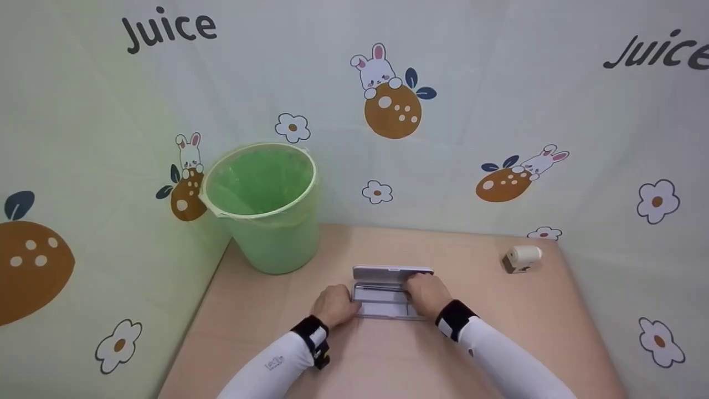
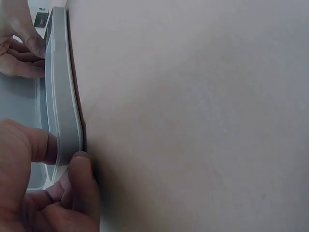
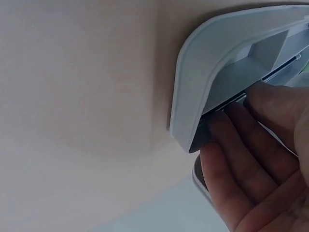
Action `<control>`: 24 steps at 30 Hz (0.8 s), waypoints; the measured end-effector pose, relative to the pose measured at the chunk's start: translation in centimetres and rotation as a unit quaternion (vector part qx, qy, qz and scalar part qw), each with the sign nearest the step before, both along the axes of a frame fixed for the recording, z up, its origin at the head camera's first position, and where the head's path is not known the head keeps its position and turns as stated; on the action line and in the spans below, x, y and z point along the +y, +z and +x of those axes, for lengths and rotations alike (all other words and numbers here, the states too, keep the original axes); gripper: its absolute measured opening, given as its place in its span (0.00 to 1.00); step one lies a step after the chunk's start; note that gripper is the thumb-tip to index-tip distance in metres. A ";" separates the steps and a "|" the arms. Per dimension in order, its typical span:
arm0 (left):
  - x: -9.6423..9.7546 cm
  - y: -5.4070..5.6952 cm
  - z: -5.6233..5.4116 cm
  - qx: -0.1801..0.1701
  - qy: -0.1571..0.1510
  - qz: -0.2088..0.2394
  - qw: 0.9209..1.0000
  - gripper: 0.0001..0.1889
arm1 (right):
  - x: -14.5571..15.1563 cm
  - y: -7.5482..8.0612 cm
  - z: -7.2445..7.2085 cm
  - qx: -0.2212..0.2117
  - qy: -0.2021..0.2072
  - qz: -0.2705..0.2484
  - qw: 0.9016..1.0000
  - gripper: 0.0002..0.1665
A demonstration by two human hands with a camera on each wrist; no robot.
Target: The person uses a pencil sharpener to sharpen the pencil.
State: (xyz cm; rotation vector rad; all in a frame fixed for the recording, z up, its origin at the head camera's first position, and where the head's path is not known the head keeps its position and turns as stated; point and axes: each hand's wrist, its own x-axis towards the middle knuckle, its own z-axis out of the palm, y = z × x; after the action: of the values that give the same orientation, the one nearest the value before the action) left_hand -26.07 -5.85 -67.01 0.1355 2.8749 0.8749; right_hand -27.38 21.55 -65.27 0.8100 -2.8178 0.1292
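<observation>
A grey pencil case (image 1: 382,309) lies on the table with its lid (image 1: 388,273) raised along the far side. Its tray is divided into compartments. My left hand (image 1: 334,306) grips the case's left end, thumb inside the wall and fingers outside, as the left wrist view shows. The fingers of my right hand (image 1: 426,295) reach into the far compartment at the right end. There, in the right wrist view, thumb and fingertips pinch a thin dark rod (image 3: 280,68), like a pen or pencil, lying along the compartment. Part of the rod is hidden behind the fingers.
A green bin (image 1: 274,238) with a pale rim stands at the back left of the table (image 1: 382,360). Towards the back right sits a small white object (image 1: 523,256) with a dark side. A printed curtain (image 1: 454,111) hangs round the table's back and sides.
</observation>
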 end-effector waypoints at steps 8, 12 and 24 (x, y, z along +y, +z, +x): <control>0.2 -0.2 0.2 0.011 -0.023 -0.015 1.000 0.23 | 0.0 -0.1 -0.3 -0.014 0.005 0.009 1.000 0.16; 0.3 -0.1 0.2 0.013 -0.028 -0.013 0.999 0.23 | 0.1 -0.1 -0.4 -0.009 0.007 0.006 1.000 0.17; 0.3 0.2 0.3 0.015 -0.031 -0.027 0.999 0.24 | 0.1 -0.1 -1.0 -0.009 0.006 0.043 0.999 0.17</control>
State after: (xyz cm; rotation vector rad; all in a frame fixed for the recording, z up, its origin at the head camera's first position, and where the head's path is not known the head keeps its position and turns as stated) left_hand -25.77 -5.59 -66.79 0.2319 2.9032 0.7899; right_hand -28.37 21.68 -65.40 0.8475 -2.8523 0.0175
